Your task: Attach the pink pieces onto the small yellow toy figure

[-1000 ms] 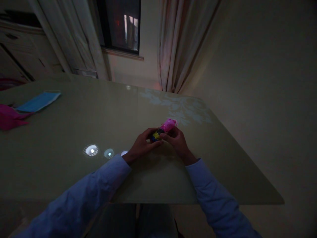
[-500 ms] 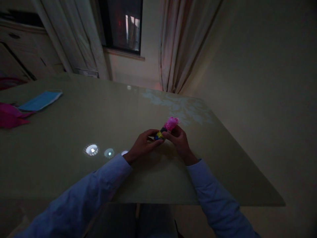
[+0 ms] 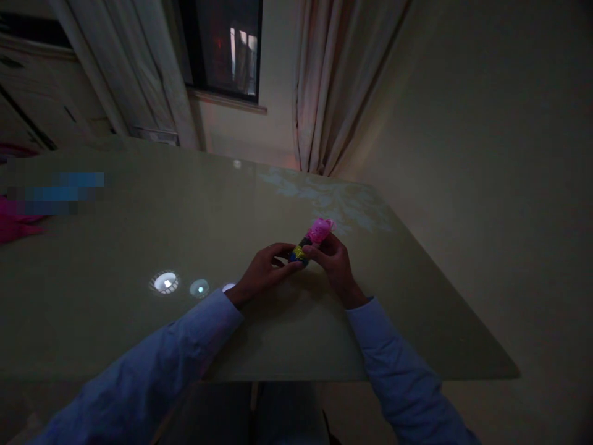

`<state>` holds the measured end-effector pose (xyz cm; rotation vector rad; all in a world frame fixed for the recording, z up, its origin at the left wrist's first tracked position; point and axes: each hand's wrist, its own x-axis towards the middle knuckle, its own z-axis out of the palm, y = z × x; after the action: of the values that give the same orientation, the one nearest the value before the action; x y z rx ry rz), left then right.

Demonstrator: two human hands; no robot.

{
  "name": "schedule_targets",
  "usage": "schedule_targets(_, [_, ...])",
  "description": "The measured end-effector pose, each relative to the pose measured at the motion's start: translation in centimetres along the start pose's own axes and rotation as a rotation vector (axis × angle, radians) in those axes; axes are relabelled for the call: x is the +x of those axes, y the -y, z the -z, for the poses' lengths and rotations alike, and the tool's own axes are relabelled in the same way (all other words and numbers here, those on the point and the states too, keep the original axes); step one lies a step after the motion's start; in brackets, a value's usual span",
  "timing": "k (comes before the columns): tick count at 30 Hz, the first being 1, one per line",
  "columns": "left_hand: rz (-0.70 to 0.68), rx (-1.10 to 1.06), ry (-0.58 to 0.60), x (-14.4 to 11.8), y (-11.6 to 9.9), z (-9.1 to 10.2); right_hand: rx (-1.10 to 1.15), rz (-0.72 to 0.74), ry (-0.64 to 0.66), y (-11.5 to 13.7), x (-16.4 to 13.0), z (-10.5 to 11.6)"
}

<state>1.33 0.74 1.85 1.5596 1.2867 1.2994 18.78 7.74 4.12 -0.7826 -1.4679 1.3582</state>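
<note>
A small toy figure (image 3: 320, 230) with a bright pink top, a dark middle and a yellow-and-blue lower end is held tilted over the table, its pink end up and to the right. My left hand (image 3: 264, 269) grips the lower end between thumb and fingers. Around the middle, just under the pink part, my right hand (image 3: 337, 264) is closed, with its thumb across the front. Fingers hide part of the figure's sides, and dim light blurs its finer details.
The glossy table (image 3: 139, 334) has its right edge against or near the wall. Far left lie a pixelated blue item (image 3: 60, 193) and something pink (image 3: 18, 225). Ceiling lights reflect on the tabletop. Curtains (image 3: 317, 93) and a window (image 3: 222, 49) stand behind.
My view has shifted slightly, so the table and background sit a little further left. Both hands keep nearly the same hold on the toy figure. The blue item now appears pixelated.
</note>
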Motion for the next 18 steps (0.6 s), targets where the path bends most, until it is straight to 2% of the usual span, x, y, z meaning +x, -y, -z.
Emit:
schedule_targets(7, [-0.049, 0.095, -0.002, 0.1, 0.9, 0.1, 0.011, 0.045, -0.102, 0.3, 0.1, 1.2])
schedule_targets(18, [-0.031, 0.195, 0.036, 0.4, 1.6, 0.4, -0.051, 0.088, -0.212, 0.5, -0.5, 4.1])
